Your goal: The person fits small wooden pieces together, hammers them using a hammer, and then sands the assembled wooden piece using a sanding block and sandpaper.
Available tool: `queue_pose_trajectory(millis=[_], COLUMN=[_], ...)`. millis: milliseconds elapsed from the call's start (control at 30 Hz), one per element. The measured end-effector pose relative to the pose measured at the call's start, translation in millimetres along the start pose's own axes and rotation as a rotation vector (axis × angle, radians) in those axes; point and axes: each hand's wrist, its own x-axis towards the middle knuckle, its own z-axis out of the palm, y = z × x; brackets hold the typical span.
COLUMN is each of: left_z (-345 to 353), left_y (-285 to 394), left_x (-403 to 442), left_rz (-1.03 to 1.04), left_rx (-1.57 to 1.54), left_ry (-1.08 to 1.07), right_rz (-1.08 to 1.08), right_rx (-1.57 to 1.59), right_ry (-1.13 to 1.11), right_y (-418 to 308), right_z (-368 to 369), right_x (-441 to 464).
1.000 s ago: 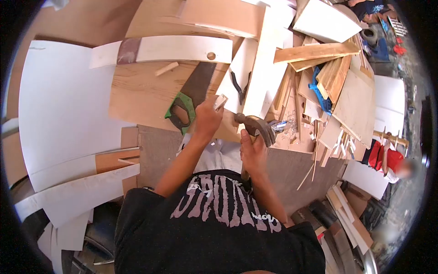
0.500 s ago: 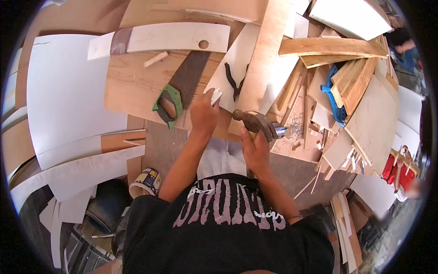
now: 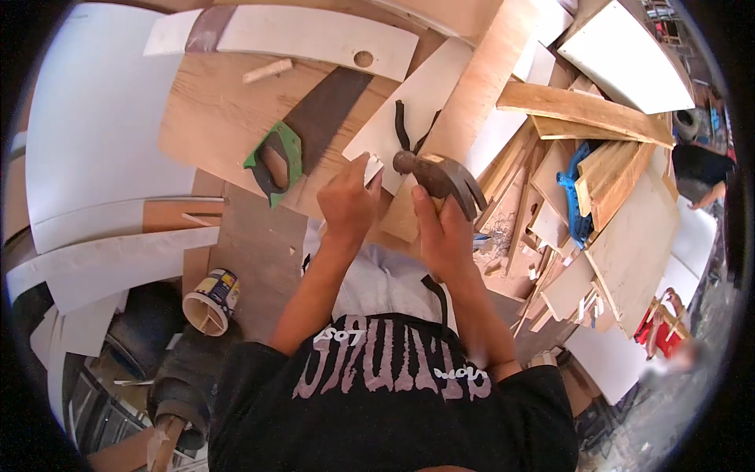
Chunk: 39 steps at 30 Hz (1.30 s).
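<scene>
My left hand (image 3: 346, 203) is closed on a small white block (image 3: 373, 168), pinched at the fingertips above the front of the workbench (image 3: 228, 126). In my right hand (image 3: 445, 236) is a claw hammer (image 3: 447, 182), gripped by its handle close under the head. The hammer's striking face points left, towards the white block, with a small gap between them. Just beyond the hands lies a black-handled tool (image 3: 402, 130), its jaws partly hidden. A handsaw with a green handle (image 3: 292, 149) rests flat on the wood to the left.
A long plywood strip (image 3: 480, 94) runs away from me. On the right are stacked boards (image 3: 582, 106), a blue tool (image 3: 576, 197) and wood scraps. A white bucket (image 3: 211, 303) stands at lower left. Another person in red (image 3: 659, 334) is at far right.
My view has turned and shifted, so the bench appears rotated. The hammer head has come up and now sits higher beside the white block. Both hands keep their holds.
</scene>
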Motion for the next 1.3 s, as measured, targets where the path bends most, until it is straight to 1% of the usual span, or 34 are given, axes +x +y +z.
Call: queue_pose_trajectory(millis=[33, 100, 133, 233, 300, 333, 400, 533, 700, 933, 1000, 1067, 1133, 1200, 1233, 1300], left_z=[-1, -3, -4, -1, 1, 1, 1, 3, 5, 0, 0, 4, 5, 6, 7, 7], left_y=[1, 4, 6, 10, 13, 14, 16, 14, 16, 15, 16, 17, 17, 16, 16, 17], left_x=[-1, -1, -1, -2, -2, -3, -2, -1, -4, 0, -2, -5, -6, -7, -8, -8], left_rz=[-0.013, -0.043, -0.057, -0.091, -0.111, -0.129, -0.152, -0.134, -0.129, -0.133, -0.146, -0.189, -0.189, -0.191, -0.181, -0.171], left_rx=[0.005, 0.001, -0.006, -0.003, 0.005, 0.0, -0.003, -0.018, 0.004, 0.015, 0.002, -0.015, -0.027, -0.036, -0.026, -0.019], left_ry=[-0.023, -0.04, -0.034, 0.0, 0.025, 0.015, 0.011, 0.03, 0.052, 0.007, -0.012, -0.02, -0.015, -0.01, -0.005, -0.001], right_rz=[-0.04, -0.423, -0.423, -0.537, -0.228, -0.229, -0.16, -0.045, -0.186, -0.193, -0.265, -0.251, -0.236, -0.117, -0.117, -0.272], right_rx=[-0.006, -0.224, -0.236, -0.408, -0.283, -0.29, -0.242, -0.212, -0.24, -0.266, -0.33, -0.333, -0.333, -0.332, -0.333, -0.352], right_ry=[-0.009, -0.004, -0.02, -0.075, -0.031, -0.039, -0.044, -0.068, -0.098, -0.123, -0.153, -0.161, -0.172, -0.167, -0.169, -0.242], right_y=[-4, -8, -6, -6, -12, -9, -2, -4, -10, -13, -13, -22, -29, -33, -31, -28], right_z=[-1, -2, -2, 2, 6, 6, 6, 3, 0, 2, -2, -5, -8, -10, -10, -9], right_x=[8, 21, 23, 28, 31, 31, 34, 40, 44, 44, 46, 48, 46, 40, 43, 52])
